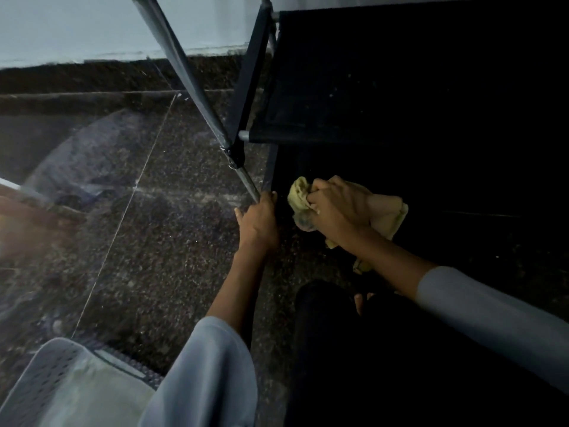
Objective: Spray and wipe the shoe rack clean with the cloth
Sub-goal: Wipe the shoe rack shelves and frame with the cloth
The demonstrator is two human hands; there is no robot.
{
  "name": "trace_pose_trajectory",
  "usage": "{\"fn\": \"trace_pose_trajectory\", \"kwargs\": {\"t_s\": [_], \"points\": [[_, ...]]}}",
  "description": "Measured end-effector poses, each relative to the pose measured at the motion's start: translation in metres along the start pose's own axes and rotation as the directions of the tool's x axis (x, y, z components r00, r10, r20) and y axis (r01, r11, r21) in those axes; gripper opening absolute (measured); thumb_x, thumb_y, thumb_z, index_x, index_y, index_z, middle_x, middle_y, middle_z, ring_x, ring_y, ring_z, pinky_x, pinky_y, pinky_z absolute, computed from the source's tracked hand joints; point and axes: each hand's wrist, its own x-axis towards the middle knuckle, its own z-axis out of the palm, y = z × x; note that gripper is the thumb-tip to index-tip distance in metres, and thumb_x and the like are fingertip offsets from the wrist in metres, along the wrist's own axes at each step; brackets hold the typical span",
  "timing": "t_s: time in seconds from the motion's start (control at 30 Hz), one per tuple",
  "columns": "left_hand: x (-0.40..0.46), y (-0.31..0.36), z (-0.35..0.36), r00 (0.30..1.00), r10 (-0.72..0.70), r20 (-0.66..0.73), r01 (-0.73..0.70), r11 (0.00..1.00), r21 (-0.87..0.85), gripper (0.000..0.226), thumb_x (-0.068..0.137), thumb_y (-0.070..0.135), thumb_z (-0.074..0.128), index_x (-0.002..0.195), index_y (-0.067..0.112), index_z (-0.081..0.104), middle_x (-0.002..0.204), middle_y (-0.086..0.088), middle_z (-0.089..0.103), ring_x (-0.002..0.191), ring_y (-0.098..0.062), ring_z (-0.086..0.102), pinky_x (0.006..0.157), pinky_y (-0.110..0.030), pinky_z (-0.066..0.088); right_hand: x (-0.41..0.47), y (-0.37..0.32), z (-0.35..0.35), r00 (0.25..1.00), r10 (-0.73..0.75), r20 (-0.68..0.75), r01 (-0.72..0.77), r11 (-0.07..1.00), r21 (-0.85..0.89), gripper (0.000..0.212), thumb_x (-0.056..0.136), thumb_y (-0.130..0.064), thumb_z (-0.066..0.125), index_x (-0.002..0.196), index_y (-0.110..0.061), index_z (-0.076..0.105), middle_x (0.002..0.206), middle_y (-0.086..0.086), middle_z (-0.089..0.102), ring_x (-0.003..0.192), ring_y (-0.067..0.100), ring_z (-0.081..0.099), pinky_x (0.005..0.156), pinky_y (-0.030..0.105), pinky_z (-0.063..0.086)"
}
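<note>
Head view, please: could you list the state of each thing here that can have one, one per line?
Left hand: grips the rack's front pole low down.
Right hand: fingers curled round the cloth, pressing it toward the dark lower shelf.
Cloth: bunched, yellow, with a dark smudge on it.
Rack: standing, upper shelf bare with pale specks.
Basket: on the floor at lower left, contents unclear.

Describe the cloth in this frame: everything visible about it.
The cloth is pale yellow-green, soft and crumpled, with a dark smudge on its lower left fold. The right hand grips it bunched, so parts stick out left of the fingers and behind the wrist, and one end trails down toward the floor. It sits at the dim lower shelf of the shoe rack.
</note>
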Motion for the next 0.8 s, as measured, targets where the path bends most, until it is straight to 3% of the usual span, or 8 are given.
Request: {"fn": "trace_pose_trajectory", "kwargs": {"t_s": [0.23,0.37,0.43,0.53,0.6,0.67,0.73,0.8], "points": [[-0.002,0.001,-0.002,1.0,0.009,0.022,-0.01,0.997,0.074,0.026,0.09,0.009,0.049,0.115,0.005,0.041,0.109,-0.017,0.062,0.11,-0.037,0.054,0.111,-0.061,0.011,0.03,-0.042,-0.004,1.0,-0.031,-0.002,0.03,0.992,-0.122,0.019,0.091,-0.031,0.054,0.101,-0.018,0.063,0.112,-0.001,0.055,0.103,0.022,0.052,0.072,0.03,0.025],[-0.003,0.011,0.001,1.0,-0.01,-0.003,0.011,0.986,0.166,0.021,0.092,0.005,0.042,0.113,0.005,0.04,0.104,-0.014,0.062,0.106,-0.034,0.058,0.109,-0.064,0.002,0.019,-0.028,-0.002,0.999,-0.028,0.036,0.033,0.992,-0.123,0.017,0.088,-0.03,0.057,0.099,-0.018,0.063,0.108,0.0,0.056,0.105,0.022,0.051,0.073,0.031,0.031],[-0.005,0.014,0.002,1.0,-0.007,-0.004,0.007,0.974,0.225,0.029,0.092,0.001,0.039,0.12,0.005,0.039,0.106,-0.012,0.061,0.106,-0.032,0.058,0.108,-0.065,0.0,0.009,-0.006,-0.003,0.999,-0.018,0.028,0.02,0.997,-0.076,0.013,0.089,-0.025,0.056,0.094,-0.015,0.063,0.103,0.002,0.056,0.103,0.022,0.051,0.073,0.031,0.034],[-0.003,0.014,0.004,1.0,0.005,0.0,-0.005,0.959,0.285,0.037,0.093,0.002,0.038,0.129,0.004,0.035,0.11,-0.01,0.059,0.106,-0.031,0.059,0.107,-0.067,-0.001,-0.02,0.046,-0.002,0.998,0.055,0.025,-0.057,0.995,0.086,0.025,0.081,-0.032,0.063,0.078,-0.008,0.065,0.091,0.005,0.057,0.089,0.021,0.052,0.069,0.026,0.028],[-0.001,0.011,0.004,1.0,0.03,0.008,-0.03,0.945,0.326,0.046,0.092,0.004,0.04,0.136,0.003,0.029,0.114,-0.011,0.059,0.106,-0.032,0.059,0.107,-0.068,0.001,-0.041,0.076,-0.003,0.988,0.151,-0.015,-0.149,0.982,0.114,0.029,0.077,-0.032,0.065,0.083,-0.004,0.07,0.101,0.01,0.062,0.097,0.029,0.058,0.074,0.033,0.043],[-0.001,0.01,0.004,0.999,0.052,0.011,-0.053,0.949,0.311,0.053,0.092,0.005,0.041,0.142,0.01,0.022,0.112,-0.012,0.061,0.103,-0.034,0.059,0.108,-0.068,0.001,-0.055,0.093,-0.009,0.975,0.221,-0.036,-0.218,0.973,0.076,0.03,0.081,-0.03,0.061,0.092,-0.004,0.072,0.114,0.012,0.062,0.107,0.034,0.057,0.084,0.044,0.048],[-0.003,0.012,0.005,0.996,0.088,0.017,-0.089,0.948,0.306,0.051,0.094,0.008,0.041,0.141,0.02,0.026,0.121,-0.011,0.058,0.103,-0.035,0.06,0.108,-0.069,0.002,-0.063,0.103,-0.012,0.966,0.252,-0.064,-0.249,0.967,0.051,0.023,0.084,-0.025,0.061,0.094,-0.006,0.07,0.112,0.012,0.061,0.105,0.035,0.055,0.085,0.045,0.047],[-0.002,0.011,0.006,0.993,0.11,0.035,-0.115,0.94,0.322,0.045,0.097,0.015,0.042,0.139,0.027,0.033,0.132,-0.007,0.05,0.106,-0.035,0.059,0.109,-0.069,0.003,-0.064,0.106,-0.01,0.961,0.248,-0.12,-0.236,0.966,0.103,0.027,0.081,-0.027,0.058,0.083,-0.003,0.071,0.099,0.014,0.064,0.092,0.038,0.059,0.074,0.046,0.05]]}}
